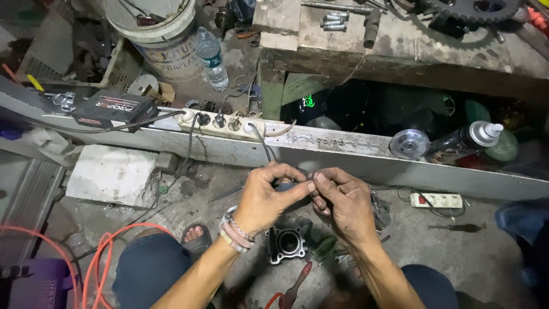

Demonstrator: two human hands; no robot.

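Note:
My left hand (267,197) and my right hand (341,201) meet in front of me, fingers pinched together on a small dark part (284,186) with a thin black cable (262,143) running up from it to a power strip. Most of the part is hidden by the fingers. Beaded bracelets circle my left wrist. Below the hands a metal engine cylinder block (286,244) lies on the concrete floor, with a red-handled tool (295,286) beside it.
A grey metal beam (343,157) crosses in front, carrying a white power strip (220,122), a black box (114,109), a spray can (466,139) and a round metal disc (409,144). A second power strip (437,200), orange hose (97,257), white block (113,174), bucket (163,34) and water bottle (212,57) are around.

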